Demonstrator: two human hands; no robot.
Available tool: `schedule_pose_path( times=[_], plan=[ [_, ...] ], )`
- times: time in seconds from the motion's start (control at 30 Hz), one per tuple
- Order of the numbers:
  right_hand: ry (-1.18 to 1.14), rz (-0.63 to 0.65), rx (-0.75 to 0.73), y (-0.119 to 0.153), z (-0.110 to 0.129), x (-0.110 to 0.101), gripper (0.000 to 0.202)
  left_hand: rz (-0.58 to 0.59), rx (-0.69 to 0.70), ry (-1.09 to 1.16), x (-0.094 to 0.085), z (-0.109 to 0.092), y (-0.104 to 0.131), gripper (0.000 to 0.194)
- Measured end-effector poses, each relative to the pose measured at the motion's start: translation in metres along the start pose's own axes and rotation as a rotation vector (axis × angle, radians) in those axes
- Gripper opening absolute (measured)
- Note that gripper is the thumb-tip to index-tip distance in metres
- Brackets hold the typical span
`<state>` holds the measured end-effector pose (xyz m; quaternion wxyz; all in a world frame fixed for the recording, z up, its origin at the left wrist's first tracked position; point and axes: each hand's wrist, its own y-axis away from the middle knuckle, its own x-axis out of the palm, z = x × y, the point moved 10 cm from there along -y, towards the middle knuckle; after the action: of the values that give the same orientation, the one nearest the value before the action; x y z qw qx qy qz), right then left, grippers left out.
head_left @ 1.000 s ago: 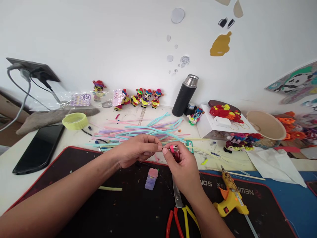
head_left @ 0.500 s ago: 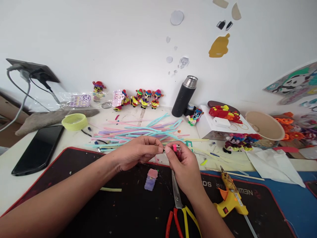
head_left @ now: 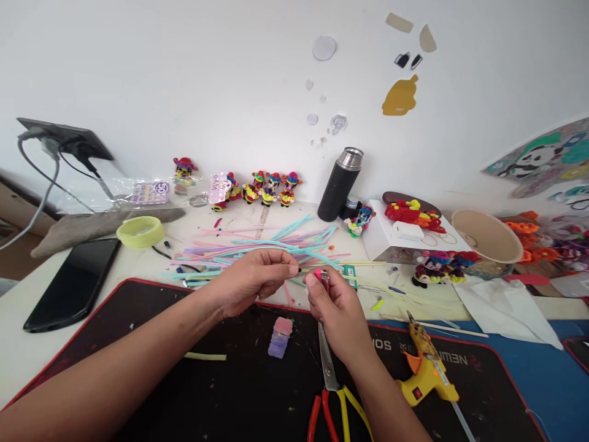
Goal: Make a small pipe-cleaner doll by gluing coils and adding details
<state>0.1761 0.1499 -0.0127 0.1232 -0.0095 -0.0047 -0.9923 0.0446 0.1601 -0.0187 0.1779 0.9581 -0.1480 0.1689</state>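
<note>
My left hand (head_left: 264,276) is pinched at thumb and forefinger, with a small dark bit (head_left: 299,270) showing at the fingertips; its kind cannot be made out. Close by on the right, my right hand (head_left: 338,307) is wrapped round a red lighter (head_left: 323,277) with a metal top, mostly hidden by the fingers. A narrow gap separates the two hands. Below them, a pink and purple fuzzy piece (head_left: 280,337) lies on the black mat (head_left: 221,393). Scissors (head_left: 329,374) with red and yellow handles lie partly under my right forearm.
Pastel pipe cleaners (head_left: 257,245) are heaped behind my hands. A yellow glue gun (head_left: 427,374) lies to the right, a phone (head_left: 71,285) to the left. Small fuzzy figures (head_left: 273,189), a black thermos (head_left: 339,184) and a white box (head_left: 375,230) stand near the wall.
My hands were touching at the fingertips and have drawn slightly apart. The small dark bit has moved left with my left hand. The camera view has tilted up a little.
</note>
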Motion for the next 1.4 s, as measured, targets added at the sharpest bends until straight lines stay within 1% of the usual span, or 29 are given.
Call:
schedule_pose_path(
  times=[0.23, 0.37, 0.6, 0.83, 0.97, 1.17, 1.4],
  plan=[
    [0.059, 0.099, -0.001, 0.002, -0.002, 0.008, 0.039, -0.005, 0.019, -0.043, 0.000, -0.004, 0.000, 0.032],
    [0.086, 0.120, 0.010, 0.003, 0.000, 0.011, 0.038, -0.026, 0.013, -0.054, -0.003, -0.004, 0.000, 0.033],
    [0.068, 0.120, 0.042, 0.003, -0.008, 0.012, 0.048, -0.017, 0.025, -0.053, -0.003, -0.004, 0.000, 0.032],
    [0.149, 0.155, 0.028, 0.007, -0.008, 0.017, 0.058, 0.003, 0.013, -0.035, 0.002, -0.005, 0.001, 0.033],
    [0.228, 0.132, -0.003, 0.007, -0.005, 0.017, 0.057, 0.012, 0.000, -0.024, 0.003, -0.004, 0.002, 0.034],
    [0.356, 0.071, -0.069, 0.007, 0.002, 0.017, 0.047, 0.015, -0.017, -0.044, 0.003, -0.002, 0.003, 0.031],
    [0.410, 0.029, -0.082, 0.007, 0.006, 0.017, 0.041, 0.055, -0.037, -0.122, 0.008, -0.001, 0.004, 0.032]
  ],
)
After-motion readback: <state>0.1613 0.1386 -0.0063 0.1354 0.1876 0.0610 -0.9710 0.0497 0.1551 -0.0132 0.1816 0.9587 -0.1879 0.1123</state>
